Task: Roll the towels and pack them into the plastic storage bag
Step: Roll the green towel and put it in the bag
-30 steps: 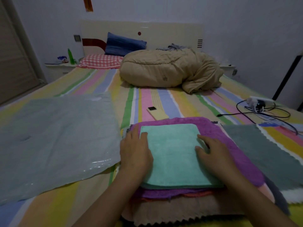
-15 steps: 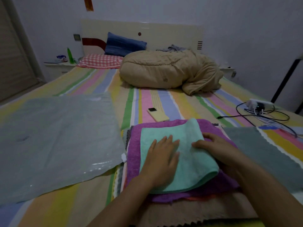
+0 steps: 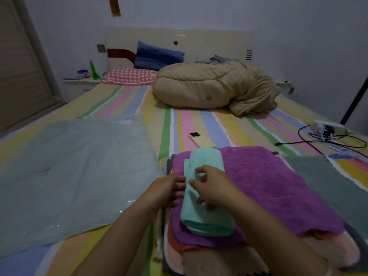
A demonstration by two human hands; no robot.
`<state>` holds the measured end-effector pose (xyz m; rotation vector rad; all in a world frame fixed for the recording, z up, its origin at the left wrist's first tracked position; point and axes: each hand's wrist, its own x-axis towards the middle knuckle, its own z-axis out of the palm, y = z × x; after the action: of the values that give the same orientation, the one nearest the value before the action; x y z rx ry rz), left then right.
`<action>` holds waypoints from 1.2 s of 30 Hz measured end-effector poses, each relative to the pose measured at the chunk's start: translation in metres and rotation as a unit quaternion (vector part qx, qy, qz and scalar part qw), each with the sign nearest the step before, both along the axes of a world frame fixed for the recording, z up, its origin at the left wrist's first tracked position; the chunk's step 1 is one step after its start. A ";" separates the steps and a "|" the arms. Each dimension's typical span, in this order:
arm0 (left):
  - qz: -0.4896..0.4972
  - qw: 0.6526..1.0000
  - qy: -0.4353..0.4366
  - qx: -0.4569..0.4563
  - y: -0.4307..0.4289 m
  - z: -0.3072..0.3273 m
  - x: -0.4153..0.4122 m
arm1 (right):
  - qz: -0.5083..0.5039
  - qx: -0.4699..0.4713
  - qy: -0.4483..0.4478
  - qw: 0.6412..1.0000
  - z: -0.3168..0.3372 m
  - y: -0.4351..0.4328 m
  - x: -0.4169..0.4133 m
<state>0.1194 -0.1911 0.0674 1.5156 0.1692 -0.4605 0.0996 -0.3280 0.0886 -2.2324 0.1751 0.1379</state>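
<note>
On top of the purple towel lies the green towel, rolled up. The right hand has its grip curled round the roll. The left hand presses straight fingers against its side, grip loose. Left of the purple towel, the plastic bag lies flat.

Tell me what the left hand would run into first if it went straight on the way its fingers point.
The left hand points rightward, and its fingertips seem to touch the side of the rolled mint towel. That roll comes first, though depth is hard to judge.
</note>
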 end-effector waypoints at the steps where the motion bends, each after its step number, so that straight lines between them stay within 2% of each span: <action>1: 0.004 1.000 -0.013 0.008 0.000 -0.001 0.001 | -0.011 -0.006 -0.022 1.000 0.001 -0.006 -0.002; 2: 0.008 0.999 -0.035 0.023 -0.001 -0.002 0.001 | -0.026 -0.044 -0.055 0.997 0.004 -0.014 -0.004; 4: 0.023 0.994 -0.082 0.075 -0.005 -0.006 0.002 | -0.079 -0.180 -0.109 0.974 0.007 -0.030 -0.009; 6: 0.038 0.987 -0.115 0.108 -0.008 -0.011 0.006 | -0.108 -0.240 -0.082 0.961 0.005 -0.039 -0.013; 9: 0.038 0.983 -0.131 0.123 -0.008 -0.014 0.008 | -0.091 -0.165 0.014 0.982 -0.008 -0.037 -0.009; 15: -0.061 0.985 -0.092 0.130 0.004 -0.015 0.009 | -0.099 -0.061 -0.011 0.993 -0.012 -0.029 -0.005; 17: -0.100 0.965 -0.129 0.205 0.005 -0.015 0.019 | -0.090 -0.049 -0.006 0.995 -0.012 -0.028 -0.005; 19: -0.139 0.920 -0.191 0.314 0.007 -0.013 0.027 | -0.079 -0.054 -0.009 0.995 -0.012 -0.026 -0.006; 20: -0.152 0.906 -0.204 0.338 0.008 -0.012 0.030 | -0.078 -0.051 -0.022 0.995 -0.012 -0.025 -0.007; 21: -0.161 0.903 -0.212 0.337 0.009 -0.010 0.032 | -0.076 -0.042 -0.045 0.995 -0.012 -0.023 -0.007; 22: -0.166 0.915 -0.201 0.308 0.011 -0.007 0.033 | -0.070 -0.023 -0.074 0.995 -0.011 -0.022 -0.008; 25: -0.160 0.970 -0.115 0.140 0.025 0.012 0.036 | -0.040 0.094 -0.137 0.985 -0.001 -0.014 -0.012; 28: -0.210 0.976 -0.008 0.053 0.057 0.024 0.040 | -0.013 0.254 -0.114 0.961 0.012 0.002 -0.019; 31: -0.185 0.981 0.023 -0.053 0.098 0.026 0.033 | 0.032 0.323 -0.054 0.944 0.011 0.035 -0.022; 33: -0.145 0.988 -0.022 -0.051 0.130 0.024 0.024 | 0.066 0.321 -0.035 0.944 0.005 0.065 -0.020; 34: -0.114 0.992 -0.058 -0.023 0.147 0.020 0.020 | 0.090 0.282 -0.047 0.954 -0.001 0.082 -0.018; 36: -0.038 0.993 -0.107 0.027 0.181 0.011 0.012 | 0.131 0.108 -0.112 0.979 -0.016 0.113 -0.006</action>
<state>0.1313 -0.0106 0.0786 1.6165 -0.0440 -0.3535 0.0931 -0.2148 0.0731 -2.0262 -0.2461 0.0446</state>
